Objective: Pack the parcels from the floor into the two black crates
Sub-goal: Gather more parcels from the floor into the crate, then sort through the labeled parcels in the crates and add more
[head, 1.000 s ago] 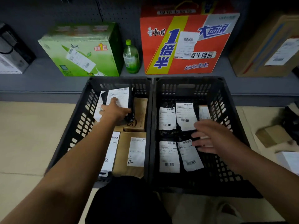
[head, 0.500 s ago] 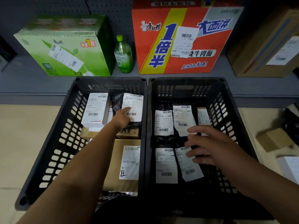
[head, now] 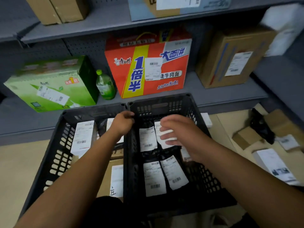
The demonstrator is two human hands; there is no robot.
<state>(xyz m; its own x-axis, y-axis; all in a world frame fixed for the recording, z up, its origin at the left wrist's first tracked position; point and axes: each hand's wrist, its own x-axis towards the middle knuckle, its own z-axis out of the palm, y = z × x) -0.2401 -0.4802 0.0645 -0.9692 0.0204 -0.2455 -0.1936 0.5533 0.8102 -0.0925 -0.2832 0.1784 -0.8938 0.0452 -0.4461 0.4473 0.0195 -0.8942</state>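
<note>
Grey shelving (head: 222, 94) runs behind everything, with a green box (head: 49, 86), a green bottle (head: 105, 87), a big red-orange noodle box (head: 148, 66) and a brown carton (head: 230, 60) on it. Down in front of you, the left crate (head: 49, 162) has a white-labelled parcel (head: 83, 137) at the far end and a brown box (head: 116, 178) nearer you. Your left hand (head: 122, 123) sits over the far end of the wall where the two crates meet. Its fingers are curled down, and I can't tell if they've got hold of anything. The right crate (head: 205, 178) holds black bags (head: 153, 178) with white labels, lying flat. Your right hand (head: 179, 134) hovers low over the far ones, fingers spread and pretty straight, gripping nothing. Off to the right, a small brown box (head: 246, 137), a black bag (head: 261, 127) and a white parcel (head: 276, 165) lie on the floor.
</note>
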